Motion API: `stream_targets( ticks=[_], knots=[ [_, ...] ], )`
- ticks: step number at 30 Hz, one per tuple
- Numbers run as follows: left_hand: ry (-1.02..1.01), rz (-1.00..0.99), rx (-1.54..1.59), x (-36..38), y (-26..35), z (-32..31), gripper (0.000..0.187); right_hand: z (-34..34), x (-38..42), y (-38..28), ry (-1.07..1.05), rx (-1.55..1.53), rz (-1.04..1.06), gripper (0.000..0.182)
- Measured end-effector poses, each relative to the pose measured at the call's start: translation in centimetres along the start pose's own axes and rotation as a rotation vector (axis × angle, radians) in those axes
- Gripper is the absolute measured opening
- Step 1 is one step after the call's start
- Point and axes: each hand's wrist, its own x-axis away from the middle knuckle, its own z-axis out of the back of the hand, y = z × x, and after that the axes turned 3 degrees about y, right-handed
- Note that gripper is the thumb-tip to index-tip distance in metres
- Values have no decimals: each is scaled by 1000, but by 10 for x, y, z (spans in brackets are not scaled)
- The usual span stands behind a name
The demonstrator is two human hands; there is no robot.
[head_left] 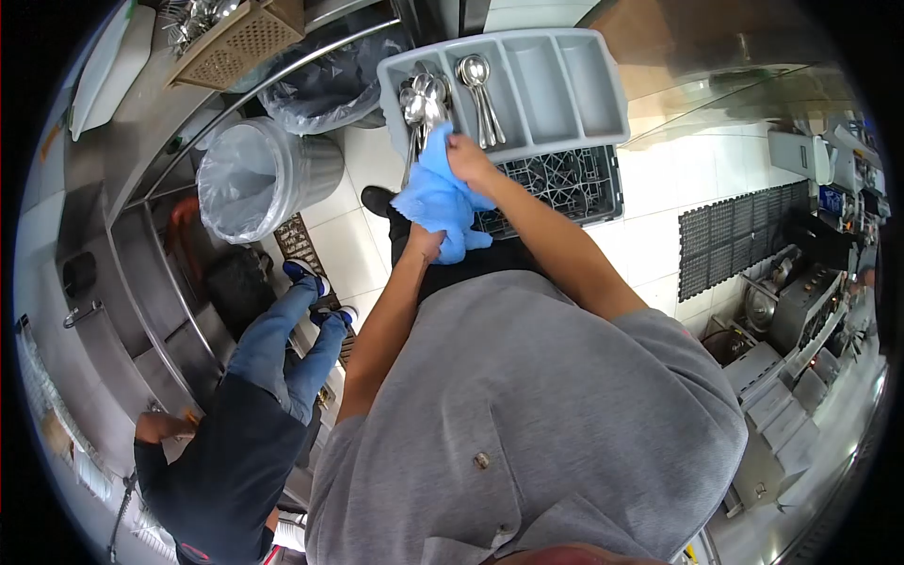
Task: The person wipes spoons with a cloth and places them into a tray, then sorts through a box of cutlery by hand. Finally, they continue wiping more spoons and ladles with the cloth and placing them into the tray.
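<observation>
A blue cloth (441,193) is bunched between my two hands. My right hand (467,160) is closed around its upper end, right by a bundle of spoons (429,94) in the left compartment of a grey cutlery tray (599,94). My left hand (428,243) grips the lower end of the cloth, close to my waist, its fingers partly covered by the folds. Any cutlery inside the cloth is hidden. More spoons (478,85) lie in the second compartment of the tray.
Below the tray sits a black dish rack (556,186). Two lined bins (315,169) stand at the left, near a metal counter (127,311). A tan basket (235,42) of cutlery is at upper left. Another person (226,452) works at the counter. A black mat (734,235) lies on the right.
</observation>
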Motion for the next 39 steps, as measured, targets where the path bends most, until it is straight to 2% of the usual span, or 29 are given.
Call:
stream_targets(
  ticks=[2, 6, 8, 9, 10, 11, 12, 14, 15, 17, 19, 20, 21, 22, 24, 25, 26, 28, 30, 32, 34, 37, 39],
  knots=[
    [27, 0, 58, 1, -4, -2, 33, 6, -21, -23, 130, 484, 116, 32],
    [64, -82, 52, -1, 10, -5, 33, 18, -45, -15, 137, 568, 137, 33],
    [104, -192, -106, -11, 3, 5, 35, 32, -33, -20, 165, 713, 21, 32],
    [81, -176, -250, -13, 4, 7, 36, 40, -29, -18, 161, 775, 14, 34],
    [84, -171, -242, -9, 1, 8, 36, 54, -20, -15, 64, 810, -16, 33],
    [11, -155, -247, 8, 17, 1, 36, 65, -5, -28, -34, 841, -44, 33],
    [-62, -140, -254, 22, 25, -2, 36, 78, -2, -35, -39, 846, -46, 33],
    [-229, 8, -266, 40, 10, 15, 36, 93, 6, -43, -130, 1122, -104, 31],
    [-285, 59, -269, 48, 5, 19, 36, 86, 9, -50, -132, 1120, -112, 31],
    [-356, 124, -273, 62, 0, 24, 36, 56, 9, -61, 196, 1096, 82, 36],
    [-386, 153, -271, 69, -1, 27, 36, 8, 1, -55, 139, 1046, -7, 44],
    [-394, 159, -271, 70, -1, 28, 36, -13, 9, -55, 123, 1224, 175, 51],
    [-400, 161, -269, 71, 0, 30, 36, -28, -4, -20, 301, 1223, 263, 53],
    [-404, 159, -265, 72, 3, 30, 36, -34, -9, -22, 309, 1216, 267, 53],
    [-400, 158, -255, 74, 7, 32, 37, -45, -15, -27, 99, 980, -91, 50],
    [-392, 154, -246, 77, 8, 33, 37, -51, -12, -27, 141, 1026, -93, 42],
    [-386, 153, -241, 78, 10, 35, 37, -55, -14, -22, 141, 1018, -98, 42],
    [-389, 145, -235, 79, 15, 36, 37, -55, -27, -2, 147, 991, 60, 36],
    [-386, 140, -227, 78, 18, 38, 38, -55, -34, -5, 172, 988, 65, 30],
    [-384, 133, -221, 77, 23, 40, 38, -51, -38, -9, 233, 930, 197, 27],
    [-384, 127, -208, 76, 26, 40, 38, -47, -56, -10, 319, 914, 189, 23],
    [-377, 98, -187, 74, 33, 38, 39, -44, -65, -30, 69, 1075, 184, 34],
    [-366, 63, -160, 74, 40, 34, 39, -41, -50, -45, 57, 1099, 213, 36]
  ],
)
